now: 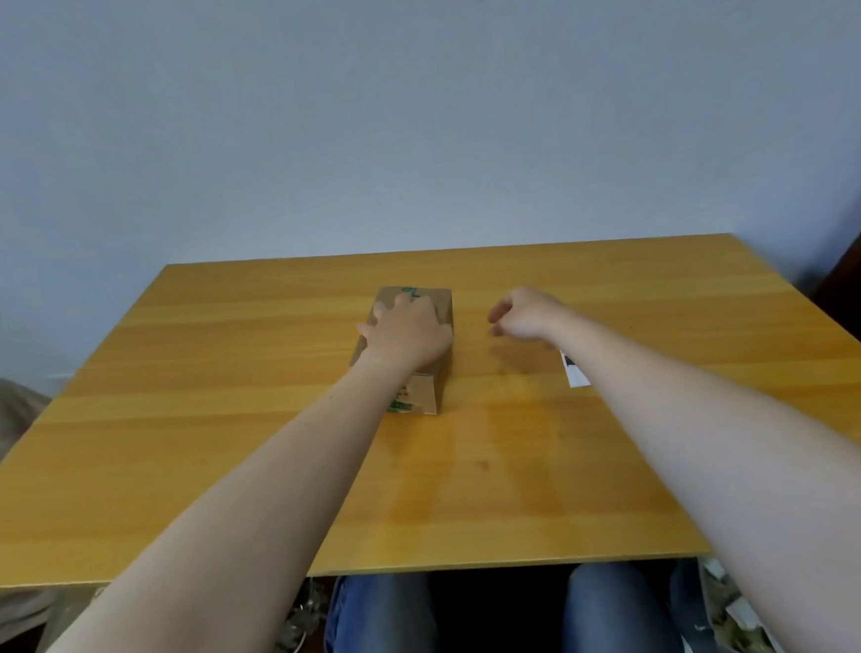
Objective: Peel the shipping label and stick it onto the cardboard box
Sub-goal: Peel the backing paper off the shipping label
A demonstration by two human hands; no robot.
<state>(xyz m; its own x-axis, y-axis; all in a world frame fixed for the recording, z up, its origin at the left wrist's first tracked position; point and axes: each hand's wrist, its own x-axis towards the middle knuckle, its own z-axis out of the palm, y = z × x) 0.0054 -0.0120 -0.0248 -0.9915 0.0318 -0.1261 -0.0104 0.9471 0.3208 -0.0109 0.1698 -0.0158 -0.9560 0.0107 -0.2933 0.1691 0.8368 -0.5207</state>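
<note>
Knees in blue jeans (385, 634) are showing at the bottom centre of the frame, tucked under the near edge of the wooden table (221, 445). Two bare forearms are reaching up from the lower corners toward the middle of the picture.

Left of centre, the left hand (408, 335) is lying palm down on the cardboard box (430, 385), its fingers (391, 311) spreading flat over the lid and covering most of the top; they are pressing rather than curling around anything. The box is sitting in the middle of the table, lengthwise away from the camera, with green print showing at its far edge and on its near end.

Just right of the box, the right hand (525, 313) is hovering above the bare wood, fingers loosely curling inward and holding nothing, clear of the box's side.

Further right, the shipping label (573, 369) is lying flat on the table, mostly hidden under the right forearm; only a white strip with a dark mark is peeking out, behind the wrist and apart from the fingertips.
</note>
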